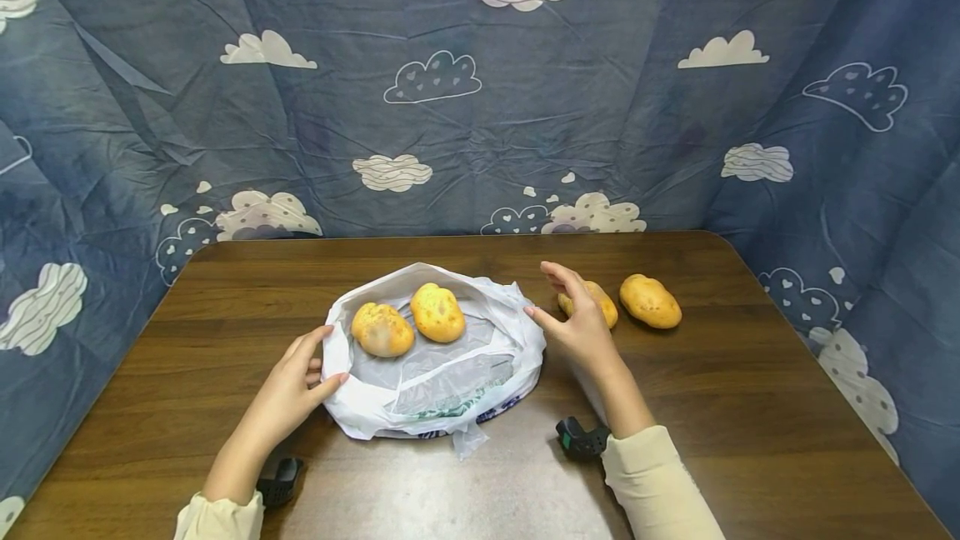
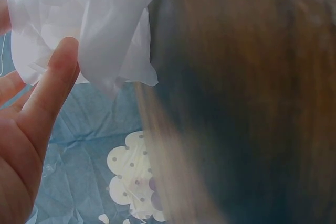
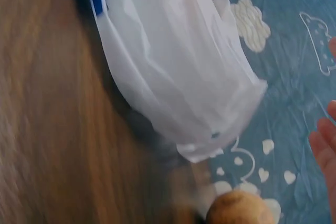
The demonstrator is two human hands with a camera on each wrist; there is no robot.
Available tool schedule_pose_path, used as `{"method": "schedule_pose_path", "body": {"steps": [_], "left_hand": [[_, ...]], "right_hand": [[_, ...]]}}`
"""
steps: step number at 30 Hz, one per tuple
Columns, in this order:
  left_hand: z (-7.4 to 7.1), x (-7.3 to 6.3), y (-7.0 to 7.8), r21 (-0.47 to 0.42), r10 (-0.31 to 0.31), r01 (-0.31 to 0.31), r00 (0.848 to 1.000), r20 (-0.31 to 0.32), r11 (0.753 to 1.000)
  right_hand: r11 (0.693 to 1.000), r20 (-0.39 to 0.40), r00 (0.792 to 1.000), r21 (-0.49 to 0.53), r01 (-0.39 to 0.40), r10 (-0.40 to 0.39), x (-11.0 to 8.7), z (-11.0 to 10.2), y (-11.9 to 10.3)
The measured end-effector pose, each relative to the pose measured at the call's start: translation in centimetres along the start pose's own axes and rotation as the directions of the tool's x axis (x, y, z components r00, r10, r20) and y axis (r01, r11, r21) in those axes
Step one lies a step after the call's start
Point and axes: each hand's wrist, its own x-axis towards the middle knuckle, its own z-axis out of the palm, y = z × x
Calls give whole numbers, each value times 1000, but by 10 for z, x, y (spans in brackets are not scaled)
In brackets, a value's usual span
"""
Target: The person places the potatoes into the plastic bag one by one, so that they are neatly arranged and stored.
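A white plastic bag [image 1: 352, 394] lies with its mouth spread wide, and inside sit two yellow potatoes, one on the left [image 1: 382, 330] and one beside it [image 1: 437, 312]. My left hand [image 1: 281, 394] holds the bag's left rim between thumb and fingers; the left wrist view shows a fingertip [image 2: 64, 56] against the white plastic. Just past the bag's right rim, my right hand [image 1: 585, 327] is raised with spread fingers and holds nothing. It partly covers a third potato [image 1: 603, 305] on the table. Another potato [image 1: 650, 302] lies right of that one.
Everything rests on a brown wooden table [image 1: 750, 407]. Behind it and at both sides hangs a blue curtain [image 1: 420, 15] with a cloud print. Black wrist devices are worn on the left [image 1: 279, 482] and right [image 1: 581, 440] wrists.
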Motion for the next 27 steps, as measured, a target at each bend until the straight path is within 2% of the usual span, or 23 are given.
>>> {"method": "schedule_pose_path", "body": {"steps": [2, 5, 12, 18, 27], "left_hand": [[0, 0, 0, -1, -1, 1, 1000, 0, 1000], [0, 0, 1, -1, -4, 4, 1000, 0, 1000], [0, 0, 1, 6, -5, 5, 1000, 0, 1000], [-1, -2, 1, -3, -9, 9, 1000, 9, 1000], [-1, 0, 1, -1, 6, -6, 1000, -8, 1000]], "right_hand": [[999, -24, 999, -21, 27, -27, 0, -4, 3], [999, -60, 998, -40, 25, -27, -1, -11, 9], [998, -111, 992, -23, -61, 58, -7, -27, 22], [991, -161, 982, -64, -114, 103, -13, -41, 37], [978, -282, 949, -112, -178, 141, -24, -67, 95]]}}
